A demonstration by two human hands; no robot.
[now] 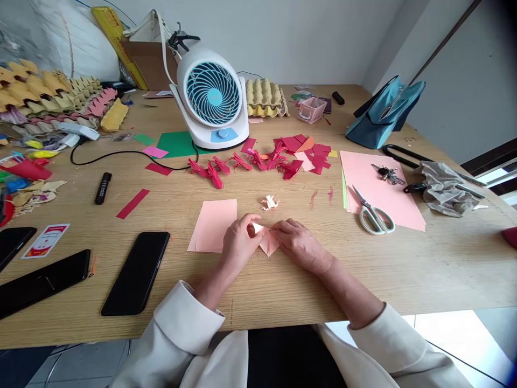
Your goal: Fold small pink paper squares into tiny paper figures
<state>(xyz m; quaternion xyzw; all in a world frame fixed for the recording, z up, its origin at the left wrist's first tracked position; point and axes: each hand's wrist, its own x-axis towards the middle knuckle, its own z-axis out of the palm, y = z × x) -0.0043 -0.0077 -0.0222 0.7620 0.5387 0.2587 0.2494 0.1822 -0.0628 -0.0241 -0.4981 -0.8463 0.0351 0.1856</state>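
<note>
A small piece of pale pink folded paper (pixel 270 247) is held between my two hands, low over the table, its pointed end toward me. My left hand (pixel 241 237) pinches its left side between thumb and fingers. On the right side, the fingers of my right hand (pixel 301 243) are closed on the paper and partly hide it. Left of my hands lies a stack of pink paper squares (pixel 212 226). Just beyond my fingers sits a small pale folded paper figure (pixel 270 202).
Farther back are several red folded paper figures (pixel 214 173) and a white fan (pixel 214 97). Scissors (pixel 375 215) rest on pink sheets (pixel 404 199) at right. A black phone (pixel 136 273) and a marker (pixel 103 188) lie at left. A blue bag (pixel 374 121) stands back right.
</note>
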